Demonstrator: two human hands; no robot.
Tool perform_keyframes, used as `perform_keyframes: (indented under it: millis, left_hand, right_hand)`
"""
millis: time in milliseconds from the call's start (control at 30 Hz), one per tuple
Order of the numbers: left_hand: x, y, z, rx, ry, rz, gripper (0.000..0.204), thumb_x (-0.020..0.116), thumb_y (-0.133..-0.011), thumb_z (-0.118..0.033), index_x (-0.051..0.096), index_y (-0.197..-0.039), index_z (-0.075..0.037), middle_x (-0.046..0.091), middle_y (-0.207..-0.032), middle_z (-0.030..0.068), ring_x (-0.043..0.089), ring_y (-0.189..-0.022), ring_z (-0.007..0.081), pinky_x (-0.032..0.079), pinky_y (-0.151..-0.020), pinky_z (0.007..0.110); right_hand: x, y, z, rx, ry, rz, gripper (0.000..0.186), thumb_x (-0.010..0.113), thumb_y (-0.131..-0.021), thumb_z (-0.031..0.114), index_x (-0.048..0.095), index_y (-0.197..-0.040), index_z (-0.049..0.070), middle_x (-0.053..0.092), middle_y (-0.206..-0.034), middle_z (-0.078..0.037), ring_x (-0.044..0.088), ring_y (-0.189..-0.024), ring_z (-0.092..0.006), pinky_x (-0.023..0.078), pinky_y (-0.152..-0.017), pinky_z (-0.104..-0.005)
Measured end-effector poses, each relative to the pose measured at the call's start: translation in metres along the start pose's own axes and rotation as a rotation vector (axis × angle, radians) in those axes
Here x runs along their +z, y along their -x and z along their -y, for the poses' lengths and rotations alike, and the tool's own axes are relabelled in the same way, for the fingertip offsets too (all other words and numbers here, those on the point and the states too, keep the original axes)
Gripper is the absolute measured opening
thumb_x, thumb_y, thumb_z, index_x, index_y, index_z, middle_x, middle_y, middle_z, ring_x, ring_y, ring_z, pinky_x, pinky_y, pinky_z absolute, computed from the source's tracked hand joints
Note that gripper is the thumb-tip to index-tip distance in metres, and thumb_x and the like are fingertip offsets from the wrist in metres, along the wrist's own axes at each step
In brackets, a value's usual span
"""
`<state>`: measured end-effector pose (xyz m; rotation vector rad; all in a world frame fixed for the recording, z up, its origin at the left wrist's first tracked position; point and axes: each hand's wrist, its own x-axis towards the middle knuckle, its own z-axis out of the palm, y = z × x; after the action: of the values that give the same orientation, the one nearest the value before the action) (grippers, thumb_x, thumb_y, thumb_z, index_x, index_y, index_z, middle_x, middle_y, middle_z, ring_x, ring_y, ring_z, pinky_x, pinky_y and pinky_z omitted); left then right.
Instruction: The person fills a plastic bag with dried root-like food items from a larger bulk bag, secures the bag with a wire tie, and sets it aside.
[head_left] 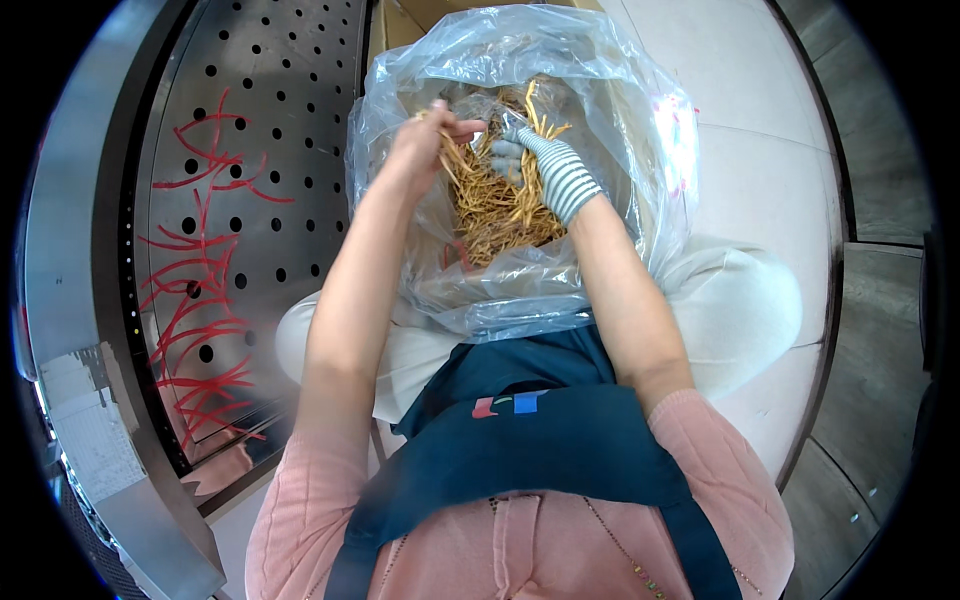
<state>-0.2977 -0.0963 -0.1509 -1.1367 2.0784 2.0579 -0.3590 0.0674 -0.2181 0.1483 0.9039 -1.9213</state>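
Dried stalks [495,222] inside clear plastic bag [478,318]; gloved right hand [548,165] grips some; left hand [418,148] near them, can't tell if gripping. Tangled stalks might snap or tear the bag if tugged hard.

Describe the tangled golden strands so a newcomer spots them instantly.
Find the crinkled clear plastic bag beyond the dark teal fabric apron. Inside it, by the bare left hand and the striped knit glove on the right hand, lie thin, tangled golden-brown strands. Their straw-like texture sets them apart from the glossy bag.
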Motion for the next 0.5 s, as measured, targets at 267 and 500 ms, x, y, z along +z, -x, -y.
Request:
perform_keyframes:
  millis: [267, 500]
  left_hand:
    - [0.035, -0.012, 0.036, 0.215, -0.678, 0.052, 0.051, 0.036, -0.098, -0.046, 0.064, -0.110, -0.004, 0.062, -0.108, 0.0081, 0.053, -0.098, 0.0138, 0.042, -0.087, 0.033]
    - [0.038, 0.023, 0.004, 0.197, -0.212, 0.196, 0.043, 0.042, -0.097, -0.041, 0.065, -0.101, -0.005, 0.065, -0.095, 0.0064, 0.057, -0.090, 0.0132, 0.044, -0.084, 0.029]
  right_hand:
    - [-0.001, 0.003, -0.010, -0.052, 0.100, 0.075, 0.034, 0.061, -0.088, 0.023, 0.055, -0.118, 0.007, 0.064, -0.104, -0.009, 0.063, -0.089, -0.0192, 0.056, -0.067, -0.0305]
    - [-0.002, 0.009, -0.005, -0.048, 0.365, 0.219, 0.032, 0.065, -0.086, 0.021, 0.057, -0.113, 0.007, 0.064, -0.087, -0.004, 0.062, -0.073, -0.0122, 0.052, -0.059, -0.0252]
